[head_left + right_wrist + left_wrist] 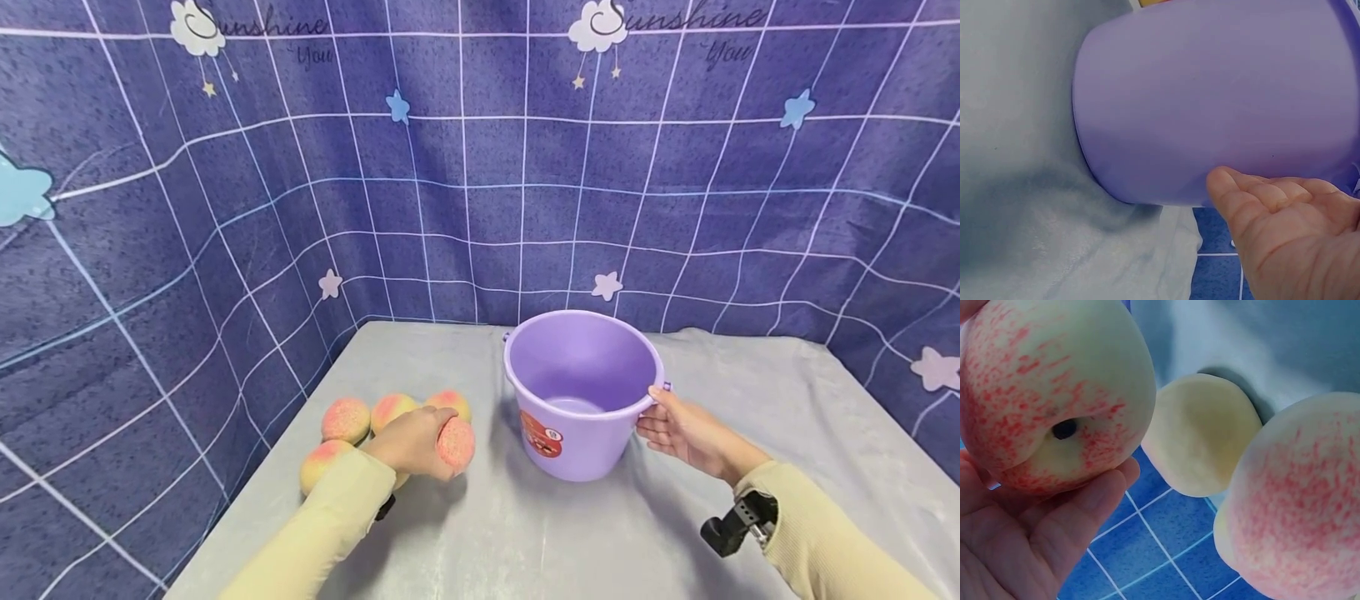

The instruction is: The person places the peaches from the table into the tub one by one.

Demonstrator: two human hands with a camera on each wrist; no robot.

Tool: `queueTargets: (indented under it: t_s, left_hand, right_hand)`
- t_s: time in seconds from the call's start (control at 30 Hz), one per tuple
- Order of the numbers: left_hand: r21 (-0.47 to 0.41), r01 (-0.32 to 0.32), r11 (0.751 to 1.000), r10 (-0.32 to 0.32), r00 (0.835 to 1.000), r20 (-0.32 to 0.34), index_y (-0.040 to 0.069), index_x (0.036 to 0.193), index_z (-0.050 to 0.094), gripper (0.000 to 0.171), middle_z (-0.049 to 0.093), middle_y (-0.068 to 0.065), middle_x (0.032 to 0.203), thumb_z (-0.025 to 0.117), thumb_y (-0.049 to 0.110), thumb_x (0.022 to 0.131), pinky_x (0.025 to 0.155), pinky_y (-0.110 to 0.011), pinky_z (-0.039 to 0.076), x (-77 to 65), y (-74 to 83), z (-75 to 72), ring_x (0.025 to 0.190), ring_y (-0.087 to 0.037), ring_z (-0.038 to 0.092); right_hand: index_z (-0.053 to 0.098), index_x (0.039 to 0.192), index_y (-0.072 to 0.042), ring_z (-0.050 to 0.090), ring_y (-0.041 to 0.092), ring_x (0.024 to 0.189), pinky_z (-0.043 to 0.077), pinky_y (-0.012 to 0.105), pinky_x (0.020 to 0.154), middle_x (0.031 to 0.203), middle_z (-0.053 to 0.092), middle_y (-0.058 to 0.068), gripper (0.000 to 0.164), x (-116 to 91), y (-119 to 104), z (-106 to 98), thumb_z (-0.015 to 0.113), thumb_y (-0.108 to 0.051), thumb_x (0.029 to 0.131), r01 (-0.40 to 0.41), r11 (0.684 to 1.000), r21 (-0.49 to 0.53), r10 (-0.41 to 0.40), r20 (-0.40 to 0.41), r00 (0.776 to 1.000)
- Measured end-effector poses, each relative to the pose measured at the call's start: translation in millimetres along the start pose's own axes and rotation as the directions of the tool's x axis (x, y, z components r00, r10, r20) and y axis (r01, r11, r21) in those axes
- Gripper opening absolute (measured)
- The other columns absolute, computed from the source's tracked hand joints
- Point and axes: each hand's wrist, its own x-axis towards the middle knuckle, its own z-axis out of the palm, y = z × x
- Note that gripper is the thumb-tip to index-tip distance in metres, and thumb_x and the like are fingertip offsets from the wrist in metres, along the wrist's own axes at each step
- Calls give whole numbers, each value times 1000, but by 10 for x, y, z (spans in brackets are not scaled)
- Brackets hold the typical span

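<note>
My left hand grips a peach with a red-speckled skin, held beside the other peaches at the left. In the left wrist view, thumb and fingers curl round this peach, whose dark stem hole shows. A purple bucket stands upright at centre right, with a red label on its front. My right hand holds the bucket's right rim, thumb over the edge and fingers under it. The right wrist view shows those fingers against the bucket's outer wall.
Several yellow-and-pink peaches, among them a far-left one and a back one, sit on the grey cloth; my left hand and sleeve partly hide some. A blue gridded curtain rises behind the table and along its sides.
</note>
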Motion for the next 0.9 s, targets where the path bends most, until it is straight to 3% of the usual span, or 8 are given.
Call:
queueTargets:
  t_s: [0.13,0.33,0.5,0.63,0.8,0.9]
  left_hand:
    - [-8,12,1000,-12,1000,-8,5,105,59,57,58,2,85,80,25,55,68,-33,49,7,12,-19,74,-15,55]
    - [1,29,1000,-29,999,-38,2,113,60,67,63,-6,98,82,26,55,75,-37,51,12,49,-46,83,-19,59]
    - [-13,7,1000,-7,1000,4,3,107,60,58,62,-1,89,81,24,56,73,-35,50,3,33,-46,77,-17,58]
    - [-20,27,999,-26,999,38,0,113,60,64,65,-4,96,80,23,57,76,-35,51,-26,-12,-51,81,-18,59]
    - [-47,53,998,-51,998,43,0,115,59,65,65,-3,91,78,22,57,73,-32,50,-19,-33,-108,72,-15,59]
    - [-41,35,999,-34,999,31,4,115,59,63,64,0,89,77,23,58,73,-30,50,15,-30,-143,70,-12,57]
  right_hand:
    - [3,134,30,16,53,132,21,55,108,140,9,46,82,-3,10,-14,10,-46,103,0,1000,-4,0,0,1000]
    - [2,134,30,15,53,132,20,56,108,140,8,46,82,3,-2,-12,10,-46,103,-1,1000,1,1,-12,1000]
    - [7,134,30,19,52,132,22,55,108,140,13,45,81,0,-26,19,13,-44,103,-14,1000,-13,14,-32,999]
    - [10,134,30,21,52,132,25,54,107,140,17,44,82,4,-27,32,14,-45,103,-24,999,-30,23,-39,999]
    - [7,134,30,21,52,132,24,55,107,140,15,45,81,5,-29,30,13,-45,103,-24,999,-22,23,-38,999]
    - [5,134,30,20,52,132,22,56,107,140,13,45,81,11,-36,19,12,-44,103,-23,1000,-20,23,-37,999]
